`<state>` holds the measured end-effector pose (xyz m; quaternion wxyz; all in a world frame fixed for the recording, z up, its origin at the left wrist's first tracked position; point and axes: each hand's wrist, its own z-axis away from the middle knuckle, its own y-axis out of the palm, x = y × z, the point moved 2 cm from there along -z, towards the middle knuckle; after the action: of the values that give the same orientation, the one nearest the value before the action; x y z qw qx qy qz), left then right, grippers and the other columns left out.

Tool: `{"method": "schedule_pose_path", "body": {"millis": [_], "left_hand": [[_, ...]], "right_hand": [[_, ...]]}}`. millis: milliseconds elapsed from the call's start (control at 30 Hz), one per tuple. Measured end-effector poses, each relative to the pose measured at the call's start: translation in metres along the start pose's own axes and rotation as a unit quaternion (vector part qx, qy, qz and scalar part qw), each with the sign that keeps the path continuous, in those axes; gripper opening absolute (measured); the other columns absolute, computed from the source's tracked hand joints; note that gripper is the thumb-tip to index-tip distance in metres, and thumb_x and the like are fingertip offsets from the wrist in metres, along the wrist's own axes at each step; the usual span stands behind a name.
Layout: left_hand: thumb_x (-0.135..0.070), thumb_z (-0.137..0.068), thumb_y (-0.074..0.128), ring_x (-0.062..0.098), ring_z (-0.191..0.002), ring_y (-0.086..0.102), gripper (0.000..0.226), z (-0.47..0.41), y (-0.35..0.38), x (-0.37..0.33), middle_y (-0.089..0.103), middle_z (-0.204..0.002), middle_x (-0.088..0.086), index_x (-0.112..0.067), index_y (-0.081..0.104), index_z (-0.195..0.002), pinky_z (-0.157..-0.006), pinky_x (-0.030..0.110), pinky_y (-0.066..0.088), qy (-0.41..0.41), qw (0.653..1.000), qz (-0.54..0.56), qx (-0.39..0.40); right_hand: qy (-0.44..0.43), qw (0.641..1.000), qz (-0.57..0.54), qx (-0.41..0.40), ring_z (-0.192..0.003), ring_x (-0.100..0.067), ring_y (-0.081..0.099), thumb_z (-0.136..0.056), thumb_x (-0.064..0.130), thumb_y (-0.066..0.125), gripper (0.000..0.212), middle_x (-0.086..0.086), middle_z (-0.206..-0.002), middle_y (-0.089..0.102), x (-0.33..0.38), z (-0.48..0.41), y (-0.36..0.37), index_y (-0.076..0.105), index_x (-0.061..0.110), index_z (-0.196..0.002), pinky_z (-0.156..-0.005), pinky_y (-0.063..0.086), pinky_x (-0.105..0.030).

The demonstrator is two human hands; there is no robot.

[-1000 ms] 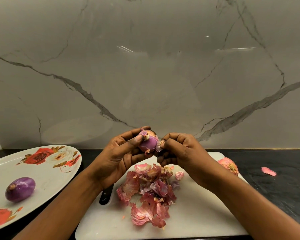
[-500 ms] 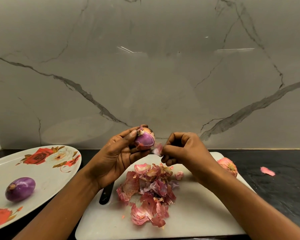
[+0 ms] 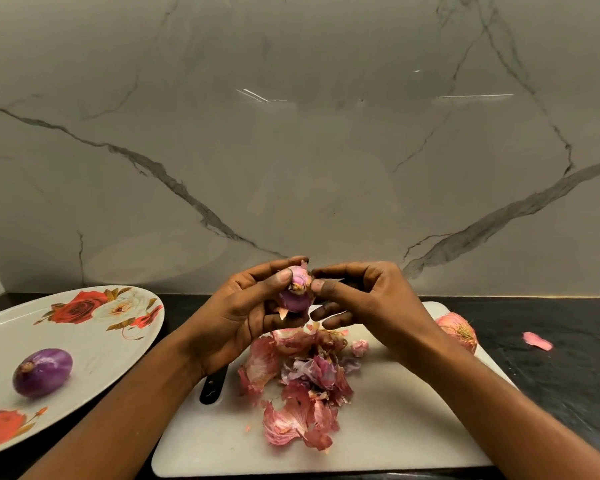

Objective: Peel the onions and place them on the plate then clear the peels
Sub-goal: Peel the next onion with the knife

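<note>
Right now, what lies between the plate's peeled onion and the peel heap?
Head view: the left forearm crosses there, over dark counter and the board's handle slot.

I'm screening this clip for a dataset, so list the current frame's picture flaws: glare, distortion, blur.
Head view: two thin glare streaks on the marble wall, plus a faint reflection of the plate. Head view: wide-angle stretch enlarges the forearms toward the lower corners. Head view: dim, warm light; the onion held between left hand and right hand looks slightly soft.
</note>
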<state>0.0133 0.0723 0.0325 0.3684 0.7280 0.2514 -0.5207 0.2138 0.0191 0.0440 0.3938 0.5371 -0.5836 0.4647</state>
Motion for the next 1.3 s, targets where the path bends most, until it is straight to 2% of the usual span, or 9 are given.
{"method": "schedule_pose_path", "body": {"millis": [167, 333, 467, 633, 700, 867, 1000, 1167, 1300], "left_hand": [[-0.026, -0.087, 0.075, 0.034, -0.116, 0.072, 0.047, 0.002, -0.002, 0.001, 0.07, -0.134, 0.02, -0.012, 0.072, -0.132, -0.084, 0.037, 0.066, -0.003, 0.999, -0.043, 0.003], [-0.019, -0.094, 0.071, 0.036, -0.115, 0.073, 0.037, 0.003, -0.002, 0.002, 0.07, -0.132, 0.021, -0.01, 0.074, -0.13, -0.085, 0.039, 0.066, -0.006, 0.999, -0.043, 0.001], [-0.025, -0.084, 0.076, 0.037, -0.115, 0.072, 0.046, 0.004, 0.001, 0.0, 0.07, -0.132, 0.023, -0.011, 0.075, -0.128, -0.088, 0.043, 0.065, -0.003, 1.0, -0.016, 0.002], [-0.017, -0.095, 0.07, 0.04, -0.119, 0.07, 0.037, 0.004, 0.0, 0.001, 0.07, -0.132, 0.022, -0.01, 0.073, -0.13, -0.092, 0.045, 0.063, -0.005, 0.999, -0.037, -0.007], [-0.021, -0.09, 0.076, 0.039, -0.118, 0.071, 0.04, 0.004, 0.001, 0.001, 0.071, -0.131, 0.021, -0.012, 0.074, -0.129, -0.091, 0.044, 0.064, -0.006, 0.999, -0.049, -0.003], [-0.025, -0.08, 0.08, 0.039, -0.116, 0.072, 0.048, 0.005, 0.003, 0.0, 0.071, -0.131, 0.021, -0.013, 0.076, -0.127, -0.084, 0.037, 0.066, -0.011, 0.999, -0.051, -0.001], [-0.023, -0.08, 0.08, 0.041, -0.117, 0.071, 0.049, 0.004, 0.002, 0.002, 0.071, -0.132, 0.022, -0.011, 0.075, -0.128, -0.087, 0.041, 0.066, -0.014, 0.999, -0.049, -0.002], [-0.021, -0.078, 0.081, 0.041, -0.117, 0.072, 0.05, 0.004, 0.001, 0.004, 0.071, -0.13, 0.023, -0.01, 0.075, -0.127, -0.092, 0.049, 0.062, -0.013, 0.999, -0.048, -0.005], [-0.022, -0.079, 0.081, 0.042, -0.119, 0.07, 0.05, 0.003, -0.001, 0.004, 0.071, -0.131, 0.022, -0.011, 0.075, -0.127, -0.095, 0.053, 0.059, -0.009, 0.999, -0.05, -0.008]], "right_hand": [[-0.013, 1.0, 0.019, 0.012, -0.084, -0.027, 0.081, -0.082, 0.031, 0.079, 0.042, -0.009, -0.094, 0.082, -0.002, 0.001, 0.001, 0.077, 0.01, -0.119, -0.073, 0.065, -0.03], [-0.033, 0.999, 0.016, 0.019, -0.086, -0.023, 0.081, -0.088, 0.015, 0.08, 0.025, -0.004, -0.096, 0.083, -0.002, 0.002, 0.001, 0.079, 0.021, -0.112, -0.075, 0.066, -0.03], [-0.065, 0.996, 0.054, -0.015, -0.081, -0.021, 0.081, -0.093, -0.001, 0.071, 0.03, -0.003, -0.092, 0.083, -0.005, 0.001, 0.0, 0.078, 0.024, -0.109, -0.072, 0.065, -0.027], [-0.034, 0.999, 0.006, 0.006, -0.088, -0.027, 0.081, -0.096, 0.013, 0.073, 0.019, -0.01, -0.096, 0.082, -0.005, 0.0, 0.001, 0.08, 0.011, -0.114, -0.078, 0.066, -0.033], [-0.027, 1.0, 0.002, 0.004, -0.089, -0.026, 0.081, -0.093, 0.018, 0.076, 0.019, -0.008, -0.096, 0.082, -0.005, -0.001, 0.001, 0.081, 0.013, -0.111, -0.078, 0.066, -0.034], [-0.035, 0.999, -0.001, 0.008, -0.088, -0.025, 0.081, -0.088, 0.02, 0.08, 0.023, -0.006, -0.096, 0.083, -0.007, -0.001, 0.0, 0.081, 0.016, -0.11, -0.077, 0.066, -0.033], [-0.053, 0.998, 0.03, 0.005, -0.089, -0.024, 0.081, -0.091, 0.012, 0.08, 0.024, -0.004, -0.097, 0.083, -0.008, -0.002, 0.0, 0.08, 0.012, -0.115, -0.08, 0.067, -0.04], [-0.103, 0.991, 0.079, 0.013, -0.089, -0.015, 0.08, -0.087, 0.018, 0.084, 0.029, 0.005, -0.098, 0.083, -0.009, 0.0, 0.001, 0.079, 0.023, -0.115, -0.076, 0.064, -0.028], [-0.127, 0.985, 0.113, 0.001, -0.094, -0.011, 0.079, -0.09, 0.021, 0.081, 0.032, 0.007, -0.105, 0.082, -0.011, 0.0, 0.001, 0.078, 0.02, -0.121, -0.081, 0.065, -0.03]]}}
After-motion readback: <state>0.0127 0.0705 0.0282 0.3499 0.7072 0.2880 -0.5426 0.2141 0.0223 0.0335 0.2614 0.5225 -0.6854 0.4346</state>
